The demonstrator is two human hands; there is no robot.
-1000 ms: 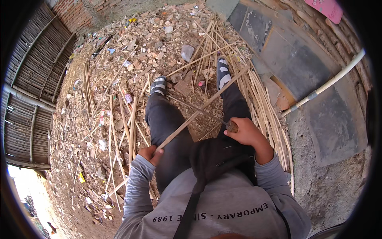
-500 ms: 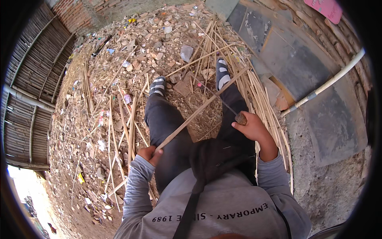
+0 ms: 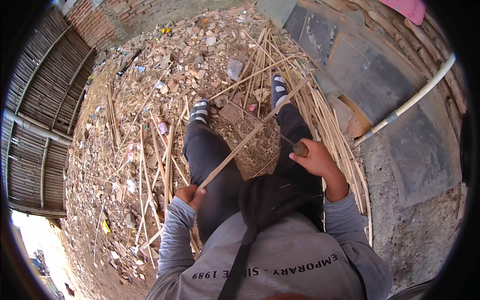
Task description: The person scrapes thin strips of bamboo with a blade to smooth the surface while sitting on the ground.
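Note:
My left hand [image 3: 191, 195] is closed around the near end of a long bamboo strip [image 3: 241, 148]. The strip slants up and away to the right, over my left thigh and across the gap between my legs, its far end by my right foot. In my right hand [image 3: 318, 158] is the stubby wooden handle of a knife [image 3: 300, 149]. Its thin, long blade points away to the left and crosses the strip near mid-length; whether it touches the strip, I cannot tell.
Split bamboo strips lie in a long bundle [image 3: 332, 132] along my right leg. More loose strips [image 3: 169, 160] lie to my left. Rubble and litter cover the ground. Dark boards [image 3: 372, 80] and a pale pole [image 3: 420, 96] stand at right, a bamboo wall [image 3: 37, 77] at left.
The far end of the strip has shifted slightly left and nearer. The knife blade has moved a little along with my right hand, which stays in nearly the same place.

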